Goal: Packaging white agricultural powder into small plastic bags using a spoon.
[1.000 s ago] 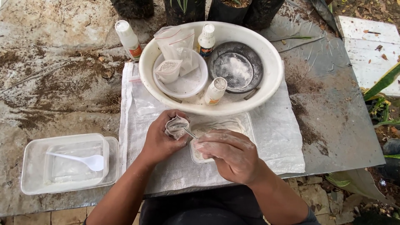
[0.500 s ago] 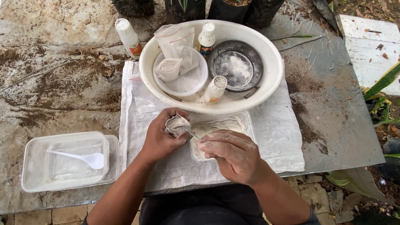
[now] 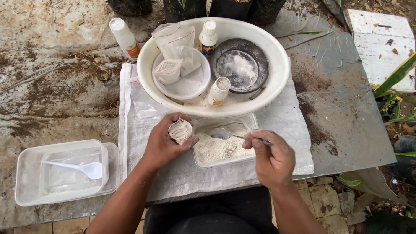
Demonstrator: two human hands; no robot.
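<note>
My left hand (image 3: 162, 145) grips a small clear plastic pouch (image 3: 180, 130) partly filled with white powder, its mouth held open. My right hand (image 3: 271, 156) holds a metal spoon (image 3: 223, 134) by the handle, its bowl over a clear rectangular tray (image 3: 249, 123) of white powder (image 3: 219, 149) just right of the pouch. Both hands rest over a white woven sack (image 3: 138, 112) spread on the table.
Behind the tray stands a large white basin (image 3: 279, 65) holding a smaller white bowl (image 3: 193, 84), powder bags (image 3: 171, 69), two small bottles (image 3: 219, 91) and a dark sieve (image 3: 240, 65). Another bottle (image 3: 124, 38) stands at the left. A clear lidded box (image 3: 30, 173) with a white plastic spoon (image 3: 78, 167) sits front left.
My right hand has drawn the spoon away from the pouch, rightward over the powder tray, uncovering the tray. My left hand keeps holding the pouch in place.
</note>
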